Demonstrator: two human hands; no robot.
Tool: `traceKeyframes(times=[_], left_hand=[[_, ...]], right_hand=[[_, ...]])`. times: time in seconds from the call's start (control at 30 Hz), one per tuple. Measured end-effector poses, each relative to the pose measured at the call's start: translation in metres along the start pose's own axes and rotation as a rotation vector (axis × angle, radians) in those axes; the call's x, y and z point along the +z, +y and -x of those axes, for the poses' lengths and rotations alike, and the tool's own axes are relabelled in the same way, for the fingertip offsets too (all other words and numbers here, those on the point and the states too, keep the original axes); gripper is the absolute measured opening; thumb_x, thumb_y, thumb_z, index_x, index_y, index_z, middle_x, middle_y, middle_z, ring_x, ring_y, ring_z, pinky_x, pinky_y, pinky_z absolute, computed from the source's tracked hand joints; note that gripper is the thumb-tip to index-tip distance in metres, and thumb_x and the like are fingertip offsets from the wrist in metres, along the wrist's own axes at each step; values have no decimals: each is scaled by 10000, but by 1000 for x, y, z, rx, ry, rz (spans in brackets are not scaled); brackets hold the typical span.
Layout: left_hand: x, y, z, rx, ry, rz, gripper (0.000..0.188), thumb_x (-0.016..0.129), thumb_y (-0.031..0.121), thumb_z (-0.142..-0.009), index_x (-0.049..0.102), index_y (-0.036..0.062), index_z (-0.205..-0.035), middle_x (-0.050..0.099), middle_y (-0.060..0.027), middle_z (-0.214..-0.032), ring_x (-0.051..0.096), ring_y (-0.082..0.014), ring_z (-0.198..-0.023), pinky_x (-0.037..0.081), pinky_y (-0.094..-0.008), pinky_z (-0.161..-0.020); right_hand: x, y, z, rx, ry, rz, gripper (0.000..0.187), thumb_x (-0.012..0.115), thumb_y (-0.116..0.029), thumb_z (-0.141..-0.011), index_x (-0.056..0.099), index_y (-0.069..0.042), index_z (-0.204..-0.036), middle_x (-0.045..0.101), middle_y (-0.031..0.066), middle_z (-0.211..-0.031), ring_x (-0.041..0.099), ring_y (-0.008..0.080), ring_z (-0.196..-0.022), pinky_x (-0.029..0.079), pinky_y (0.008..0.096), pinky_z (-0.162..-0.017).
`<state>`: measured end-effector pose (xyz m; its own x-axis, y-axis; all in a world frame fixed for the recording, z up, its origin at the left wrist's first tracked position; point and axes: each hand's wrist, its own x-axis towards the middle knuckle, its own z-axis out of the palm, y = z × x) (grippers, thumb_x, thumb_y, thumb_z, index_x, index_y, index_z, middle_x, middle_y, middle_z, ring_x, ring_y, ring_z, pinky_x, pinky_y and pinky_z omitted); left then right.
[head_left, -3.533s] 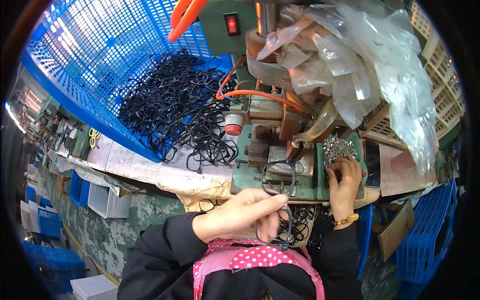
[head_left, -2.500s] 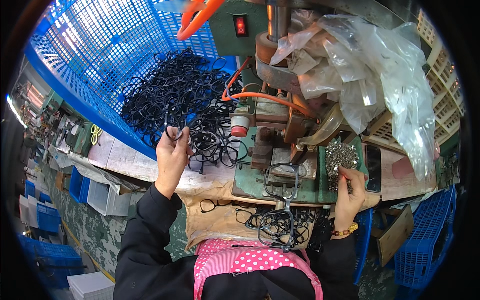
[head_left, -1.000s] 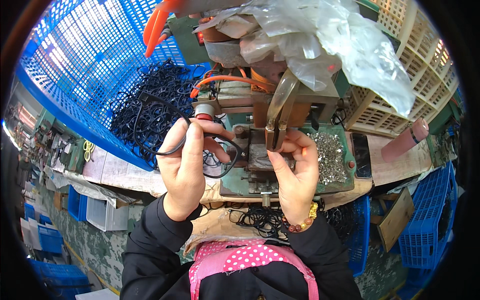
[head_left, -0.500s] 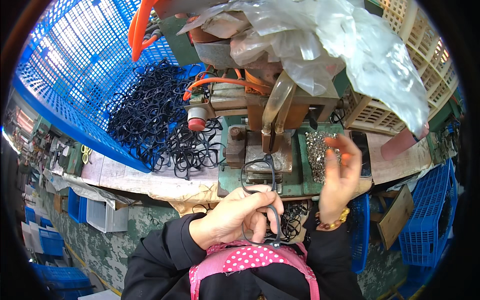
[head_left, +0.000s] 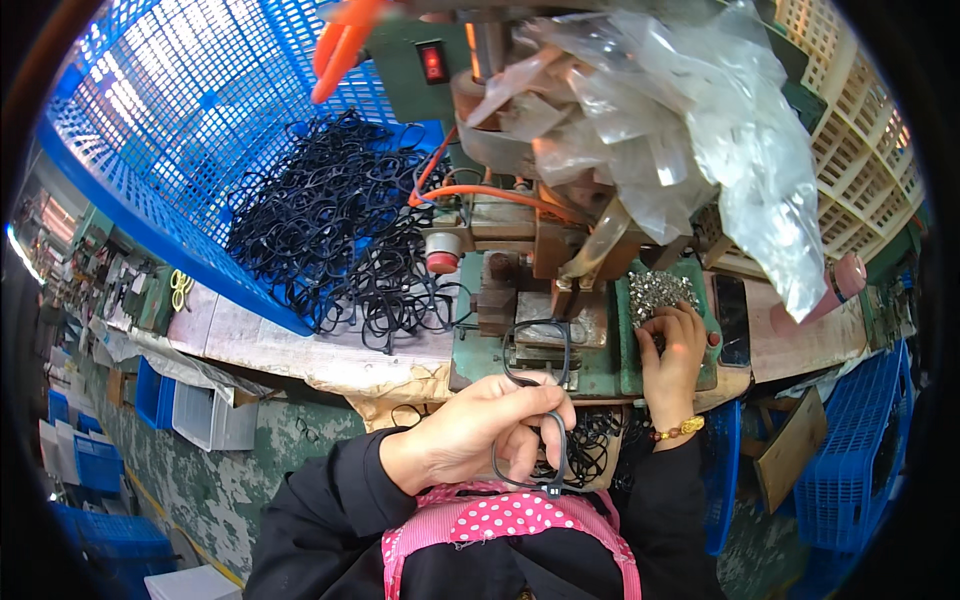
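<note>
My left hand point(head_left: 490, 430) is closed around the middle of a black eyeglass frame point(head_left: 568, 350). One rim reaches up toward the press, and the other hangs below my fingers. My right hand point(head_left: 672, 365) dips into a green tray point(head_left: 622, 330) of small shiny metal pieces point(head_left: 662, 290). Its fingers are curled down at the near side of the heap, thumb close to the fingertips. Whatever they pinch, if anything, is too small or hidden. Straight ahead stands a bench press point(head_left: 560, 240), its metal block point(head_left: 575, 318) just beyond the held frame.
Many black frames point(head_left: 330, 220) fill a tipped blue basket point(head_left: 180, 240) at left and spill onto the bench. Clear plastic bags point(head_left: 680, 130) drape over the press, near orange hoses point(head_left: 490, 190). A phone point(head_left: 732, 320) lies right of the tray. More frames point(head_left: 590, 440) sit below the bench edge.
My right hand has come down from above the tray's near right side into the metal pieces, its fingers curling. The left hand keeps its hold on the eyeglass frame. The view has shifted slightly.
</note>
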<state>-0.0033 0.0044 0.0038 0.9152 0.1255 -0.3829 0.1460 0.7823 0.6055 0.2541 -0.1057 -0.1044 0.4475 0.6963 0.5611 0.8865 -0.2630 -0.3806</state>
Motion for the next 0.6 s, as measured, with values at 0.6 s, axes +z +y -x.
traceKeyframes(times=[0.6], left_hand=[[-152,49,-40,576,819,-2542,254,637,127,-831,665,98,-1082,627,-110,-1031,589,-288,-1071,410,-484,-1037]], right_hand=[[16,-4,15,143,296,-222,67,658,0,-924,658,3,-991,664,108,-963,621,290,-903,479,369,-850]])
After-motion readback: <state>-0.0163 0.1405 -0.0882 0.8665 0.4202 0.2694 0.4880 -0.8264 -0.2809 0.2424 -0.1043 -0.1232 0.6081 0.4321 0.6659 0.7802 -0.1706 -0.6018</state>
